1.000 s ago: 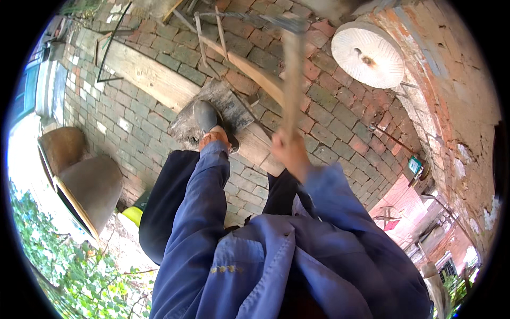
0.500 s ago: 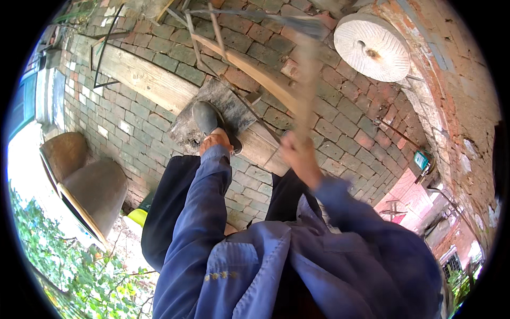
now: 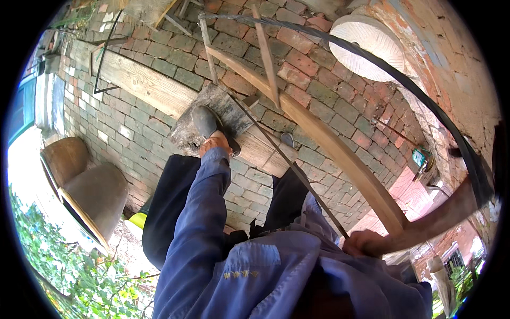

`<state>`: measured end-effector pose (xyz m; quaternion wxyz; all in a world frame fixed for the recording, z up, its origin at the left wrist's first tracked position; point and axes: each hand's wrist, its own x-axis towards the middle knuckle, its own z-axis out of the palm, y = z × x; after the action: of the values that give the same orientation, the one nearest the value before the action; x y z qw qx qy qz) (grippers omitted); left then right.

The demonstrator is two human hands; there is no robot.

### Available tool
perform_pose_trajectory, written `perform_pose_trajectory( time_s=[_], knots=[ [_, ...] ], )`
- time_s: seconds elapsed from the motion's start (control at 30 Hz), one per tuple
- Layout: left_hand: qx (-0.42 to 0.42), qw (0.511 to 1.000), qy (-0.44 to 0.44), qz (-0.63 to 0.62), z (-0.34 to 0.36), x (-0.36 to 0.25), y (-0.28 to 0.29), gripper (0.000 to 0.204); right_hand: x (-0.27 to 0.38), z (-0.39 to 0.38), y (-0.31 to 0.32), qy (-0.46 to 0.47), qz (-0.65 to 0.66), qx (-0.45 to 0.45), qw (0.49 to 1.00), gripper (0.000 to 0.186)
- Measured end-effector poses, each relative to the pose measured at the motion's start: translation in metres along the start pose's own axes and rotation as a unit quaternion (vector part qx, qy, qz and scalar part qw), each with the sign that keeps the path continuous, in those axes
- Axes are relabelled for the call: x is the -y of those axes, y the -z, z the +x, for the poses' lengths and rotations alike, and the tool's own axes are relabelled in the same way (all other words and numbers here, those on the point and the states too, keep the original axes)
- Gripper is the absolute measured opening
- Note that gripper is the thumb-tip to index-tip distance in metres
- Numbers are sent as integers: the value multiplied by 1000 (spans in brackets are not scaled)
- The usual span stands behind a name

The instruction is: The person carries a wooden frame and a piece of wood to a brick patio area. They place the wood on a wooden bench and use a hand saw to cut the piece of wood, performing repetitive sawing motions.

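My right hand point(image 3: 363, 243) is closed around the near end of a wooden frame saw point(image 3: 340, 154), low at the right. Its thin blade slants up and left past the right edge of a weathered grey board point(image 3: 232, 102). A black band point(image 3: 409, 85) arches along the saw's far side. That board lies across a long wooden plank point(image 3: 146, 82). A dark slip-on shoe point(image 3: 206, 121) stands on the board. My left hand point(image 3: 215, 142) is down beside the shoe's heel; its fingers are mostly hidden, and whether it grips anything does not show.
A round, grooved millstone point(image 3: 361, 45) leans by the brick wall at the upper right. Two rounded brown vessels point(image 3: 98, 191) stand at the left, above leafy plants point(image 3: 48, 250). A thin black metal frame point(image 3: 101, 64) stands over the plank. Brick paving point(image 3: 143, 127) covers the ground.
My right hand has pulled back toward my body, lower and to the right, bringing the saw along. The saw was blurred before and is sharper now. My left hand and the shoe have hardly moved.
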<state>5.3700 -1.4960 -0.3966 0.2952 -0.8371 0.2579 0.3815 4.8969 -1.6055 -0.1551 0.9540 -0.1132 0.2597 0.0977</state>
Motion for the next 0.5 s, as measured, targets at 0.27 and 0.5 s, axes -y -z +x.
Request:
perform_pose_trajectory(
  time_s=[0.27,0.5],
  knots=[
    [18,998,15,-53,-3,-13,24,80,71,330,46,303,-394,-316,808,18],
    [38,999,11,-31,-12,-1,21,73,39,130,-25,239,-623,-265,696,18]
  ],
)
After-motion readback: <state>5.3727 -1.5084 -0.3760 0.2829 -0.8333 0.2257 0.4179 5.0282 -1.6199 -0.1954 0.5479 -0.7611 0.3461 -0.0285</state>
